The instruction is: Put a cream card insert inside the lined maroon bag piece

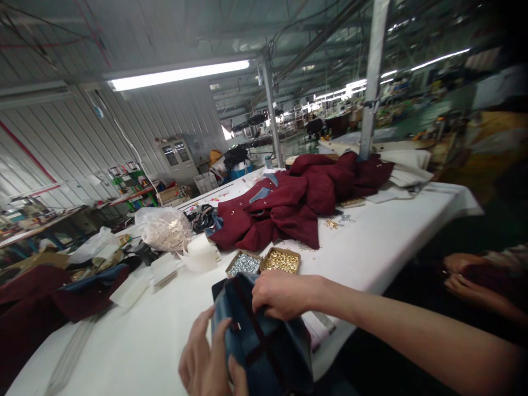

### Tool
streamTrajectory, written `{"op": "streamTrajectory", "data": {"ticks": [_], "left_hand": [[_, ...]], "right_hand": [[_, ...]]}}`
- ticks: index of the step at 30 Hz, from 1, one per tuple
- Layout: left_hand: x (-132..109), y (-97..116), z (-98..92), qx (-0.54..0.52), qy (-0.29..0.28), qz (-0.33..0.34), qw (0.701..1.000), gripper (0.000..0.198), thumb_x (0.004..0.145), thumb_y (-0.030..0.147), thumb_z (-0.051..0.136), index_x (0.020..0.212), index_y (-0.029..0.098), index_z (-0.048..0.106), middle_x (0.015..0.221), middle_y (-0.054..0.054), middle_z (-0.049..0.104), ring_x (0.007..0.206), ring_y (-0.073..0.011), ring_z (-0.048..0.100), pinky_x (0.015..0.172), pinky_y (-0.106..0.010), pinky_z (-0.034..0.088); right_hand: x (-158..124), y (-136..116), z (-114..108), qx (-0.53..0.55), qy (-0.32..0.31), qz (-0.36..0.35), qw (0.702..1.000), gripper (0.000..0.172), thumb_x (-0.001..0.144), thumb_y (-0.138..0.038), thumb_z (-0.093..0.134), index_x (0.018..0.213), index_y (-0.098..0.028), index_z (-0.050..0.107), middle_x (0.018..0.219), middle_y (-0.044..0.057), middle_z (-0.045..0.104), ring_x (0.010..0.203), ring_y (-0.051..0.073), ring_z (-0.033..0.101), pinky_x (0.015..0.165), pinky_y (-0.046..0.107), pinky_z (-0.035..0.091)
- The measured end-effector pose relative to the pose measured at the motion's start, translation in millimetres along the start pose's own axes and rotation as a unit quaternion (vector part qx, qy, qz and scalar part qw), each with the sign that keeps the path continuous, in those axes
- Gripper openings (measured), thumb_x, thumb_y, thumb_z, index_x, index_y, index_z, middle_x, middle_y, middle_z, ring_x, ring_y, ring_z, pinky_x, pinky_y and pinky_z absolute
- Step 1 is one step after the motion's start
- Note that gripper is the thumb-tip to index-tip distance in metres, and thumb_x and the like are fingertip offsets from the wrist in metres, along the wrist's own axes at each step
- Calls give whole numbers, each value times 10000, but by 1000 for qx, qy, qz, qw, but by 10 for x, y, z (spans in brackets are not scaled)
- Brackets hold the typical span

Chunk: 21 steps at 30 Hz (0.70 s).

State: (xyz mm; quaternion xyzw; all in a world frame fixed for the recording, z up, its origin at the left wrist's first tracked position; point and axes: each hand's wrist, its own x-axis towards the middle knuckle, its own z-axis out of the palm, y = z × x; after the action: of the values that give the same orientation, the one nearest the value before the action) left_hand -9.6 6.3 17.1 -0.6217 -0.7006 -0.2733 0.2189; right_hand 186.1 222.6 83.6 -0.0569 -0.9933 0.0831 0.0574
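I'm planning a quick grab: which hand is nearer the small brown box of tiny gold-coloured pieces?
Right. The right hand is just this side of the brown box; the left hand is farther back, off to its left.

The premises were a factory workshop for fabric goods. Evidence noted: a corrugated metal wall (61, 143), a steel post (374, 77), a tube light (181, 75) and further lights (356, 84) receding down a large hall; a long white worktop (371, 236) bearing maroon fabric (289, 203) and small gold-coloured fittings (282, 260).
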Motion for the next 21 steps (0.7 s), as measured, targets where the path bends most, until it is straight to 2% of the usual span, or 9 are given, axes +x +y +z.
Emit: {"op": "streamTrajectory", "data": {"ticks": [2,4,6,8,11,13,16,18,21], "left_hand": [[166,48,-35,-35,-152,73,985,719,813,17,530,1480,242,670,1717,-160,571,1661,-385,458,1371,-686,331],[348,102,-18,-80,-290,116,947,728,743,32,549,1422,218,736,1581,-137,699,1612,-351,532,1472,-640,152],[507,164,29,-110,-372,132,912,700,754,74,576,1423,183,752,1441,-143,768,1493,-346,638,1494,-599,102],[621,232,71,-111,-411,139,894,784,788,87,580,1564,134,679,1384,-164,784,1393,-347,702,1467,-565,226],[710,318,83,-63,-447,145,880,1005,829,53,545,1815,86,357,1357,-192,789,1334,-364,728,1351,-545,417],[734,353,65,-25,-468,151,870,1076,822,38,549,1854,114,254,1339,-184,788,1303,-385,725,1288,-556,476],[730,380,49,-15,-480,165,862,1167,783,68,616,1868,151,196,1357,-176,764,1298,-410,705,1285,-585,487],[703,393,62,-28,-470,170,866,1211,789,85,637,1878,195,119,1392,-166,741,1311,-404,697,1299,-583,486],[648,407,123,-24,-471,170,865,1238,796,74,639,1879,266,71,1489,-159,704,1338,-401,692,1284,-562,516]], "right_hand": [[13,-20,-15,-6,-2,1,1000,308,950,-116,853,1189,-302,911,1091,25,862,971,258,770,758,336,425],[25,-36,-36,-5,-9,3,1000,239,966,-132,855,1153,-269,916,1080,36,862,960,259,775,742,341,422],[32,-37,-59,16,-15,0,1000,257,968,-119,843,1175,-254,914,1104,38,863,988,255,781,744,333,432],[40,-7,-94,43,-27,6,999,374,936,-64,818,1244,-258,905,1141,29,863,1027,244,783,746,312,447],[85,118,-214,88,-74,23,993,537,883,-5,802,1352,-256,874,1182,15,855,1036,226,782,752,276,476],[155,254,-355,152,-136,33,978,636,868,-47,889,1468,-246,819,1238,19,841,1066,226,785,779,253,510],[330,487,-607,257,-204,40,944,849,848,-205,1028,1629,-214,695,1335,43,816,1148,236,789,855,233,551],[498,619,-738,253,-185,32,949,804,917,-326,1020,1632,-180,682,1322,48,820,1138,221,793,875,225,553],[846,754,-793,124,-95,45,987,598,1012,-414,963,1513,-158,761,1234,34,839,1068,198,794,848,224,541]]}}
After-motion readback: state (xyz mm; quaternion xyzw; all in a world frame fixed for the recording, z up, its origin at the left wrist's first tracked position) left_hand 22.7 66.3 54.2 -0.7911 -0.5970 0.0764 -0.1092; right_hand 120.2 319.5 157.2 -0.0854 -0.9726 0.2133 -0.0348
